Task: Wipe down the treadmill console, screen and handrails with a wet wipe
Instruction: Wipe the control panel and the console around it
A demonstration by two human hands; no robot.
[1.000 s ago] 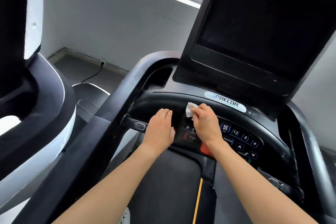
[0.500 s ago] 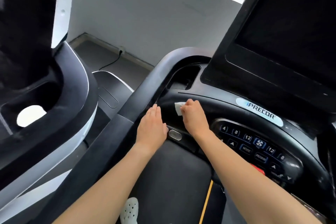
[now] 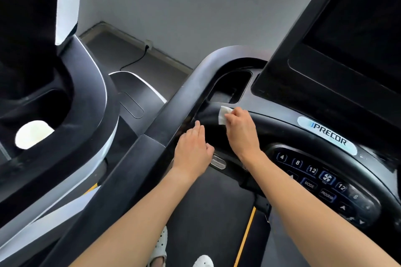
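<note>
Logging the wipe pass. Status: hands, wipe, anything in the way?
Right hand pinches small white wet wipe, pressing it on black curved console. Left hand open, flat against black left handrail. Nothing blocking the wipe.

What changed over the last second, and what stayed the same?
The right hand slid the wipe leftward along the console arc, from above the keypad to its left end by the recess. The left hand shifted left too and now lies flat beside the handrail. Unchanged: the right hand still pinches the wipe, and the left hand holds nothing.
</note>
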